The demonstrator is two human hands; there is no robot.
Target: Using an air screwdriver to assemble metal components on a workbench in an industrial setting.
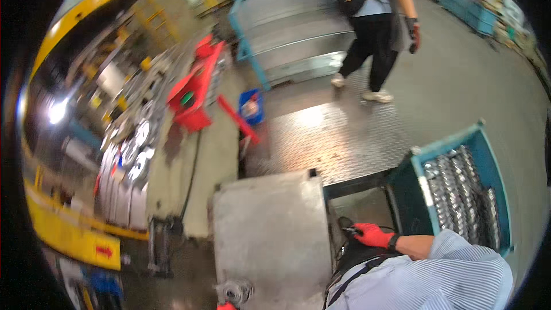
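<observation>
Metal part (236,291) sits near left on the tabletop (270,224), beside the left hand (226,306); grip cannot be told. Right hand (373,236) curls, contents unclear. Advisable: support the part squarely.

Round metal piece (236,291) seen on table (270,218), left hand (227,306) glimpsed just beside; right hand (374,236) held beside table; teal bin (408,195) loaded with metal parts (453,189).

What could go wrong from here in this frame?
The round silver metal part lies near the left edge of the grey metal table, by the mostly cropped, red-gloved left hand; a careless nudge might send it over. The long red bar seems to overhang the beige bench, so it could be bumped.
</observation>
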